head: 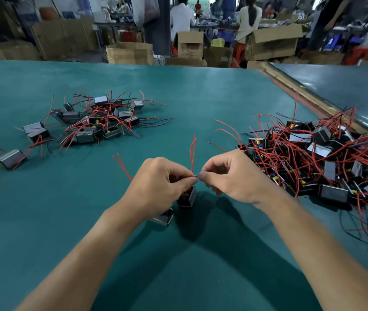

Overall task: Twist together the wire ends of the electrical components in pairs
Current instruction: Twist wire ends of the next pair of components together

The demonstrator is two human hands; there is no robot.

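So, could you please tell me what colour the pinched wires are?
Red; the wires show best in the head view.

Matt teal table covering point(178, 90); components point(101, 100) dull grey metal (red-insulated wires point(192, 153)); cardboard boxes point(129, 52).

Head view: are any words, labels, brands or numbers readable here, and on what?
No text can be read.
On the cardboard boxes: faint printed marks, too blurred to read.
On the right pile of components, the left pile of components and the component in front: no legible label or number.
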